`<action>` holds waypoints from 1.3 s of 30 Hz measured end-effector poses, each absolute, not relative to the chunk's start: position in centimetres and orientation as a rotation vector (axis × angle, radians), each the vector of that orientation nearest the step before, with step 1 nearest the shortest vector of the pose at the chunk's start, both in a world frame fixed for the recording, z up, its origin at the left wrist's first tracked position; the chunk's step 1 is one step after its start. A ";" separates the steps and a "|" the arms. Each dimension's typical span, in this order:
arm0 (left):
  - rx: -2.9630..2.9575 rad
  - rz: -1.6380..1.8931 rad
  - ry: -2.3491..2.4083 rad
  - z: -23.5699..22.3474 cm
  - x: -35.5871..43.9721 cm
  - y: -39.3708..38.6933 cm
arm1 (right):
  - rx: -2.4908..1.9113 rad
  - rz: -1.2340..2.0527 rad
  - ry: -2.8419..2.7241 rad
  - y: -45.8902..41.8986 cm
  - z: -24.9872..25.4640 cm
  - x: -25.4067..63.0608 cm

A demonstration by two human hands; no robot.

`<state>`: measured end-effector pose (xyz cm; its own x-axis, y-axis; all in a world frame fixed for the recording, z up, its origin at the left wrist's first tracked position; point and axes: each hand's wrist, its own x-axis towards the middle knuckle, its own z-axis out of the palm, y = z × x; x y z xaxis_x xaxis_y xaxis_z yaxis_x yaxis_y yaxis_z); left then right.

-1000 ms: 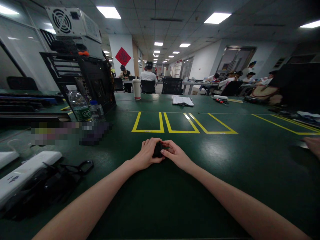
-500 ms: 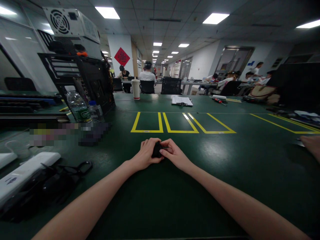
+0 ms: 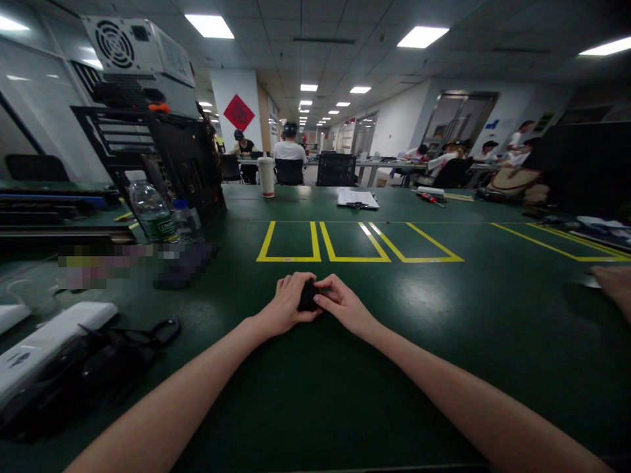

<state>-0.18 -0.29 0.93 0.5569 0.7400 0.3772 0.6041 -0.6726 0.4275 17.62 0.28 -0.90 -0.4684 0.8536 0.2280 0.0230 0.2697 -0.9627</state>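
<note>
One white power strip (image 3: 56, 345) lies towards the worktop's (image 3: 315, 401) left edge; a black tangle (image 3: 91, 368) sits just beside it, on our side, straps or cables, we can't tell which; farther back we have a green-labelled bottle (image 3: 150, 207), then a blue-capped bottle (image 3: 185, 222), both near an open black computer case (image 3: 190, 161) with a silver power supply unit (image 3: 140, 49) above it; right of that, a white cup (image 3: 266, 176) stands upright near the far edge.

Middle: our left hand (image 3: 288, 305) is curled round a small black object (image 3: 306, 297), fingers over its top, thumb along the side facing the near edge; our right hand (image 3: 342, 302) grips its right side, thumb and fingertips on it; so both are grasping, neither is released; the object lies between them, right of the left palm, left of the right fingertips; both touch it, the left covers more; long axis hidden by fingers, and we can't tell if it rests on the worktop.

Beyond it, towards the far edge: three yellow tape outlines (image 3: 355, 259), then a clipboard (image 3: 357, 199); right of that, a red-handled tool (image 3: 431, 198); far right, another person's hand (image 3: 614, 288), well apart from ours, something shiny at it, too blurred to name.
</note>
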 end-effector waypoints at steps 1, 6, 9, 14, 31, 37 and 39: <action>2.541 0.792 1.118 1.0 -0.2 -0.3 | -0.806 1.298 -1.727 0.3 -0.9 17.6; 2.531 0.787 1.126 1.0 -0.2 -0.3 | -0.852 1.283 -1.731 0.4 -0.9 17.7; 2.533 0.787 1.130 0.9 -0.2 -0.3 | -0.853 1.312 -1.756 0.3 -0.8 17.8; 2.532 0.767 1.124 1.0 -0.2 -0.3 | -0.792 1.331 -1.729 0.2 -0.6 17.8; 2.519 0.788 1.111 0.9 -0.3 -0.2 | -0.789 1.343 -1.723 0.2 -0.6 17.8; 2.506 0.777 1.104 1.3 -0.3 -0.4 | -0.810 1.341 -1.703 0.1 -0.5 17.6; 2.502 0.772 1.104 1.4 -0.3 -0.4 | -0.838 1.326 -1.709 0.0 -0.4 17.6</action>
<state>-0.26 -0.42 1.44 0.5609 0.7490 0.3528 0.5886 -0.6604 0.4663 17.62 0.01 -0.40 -0.4612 0.8662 0.1924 0.0285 0.2312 -0.9725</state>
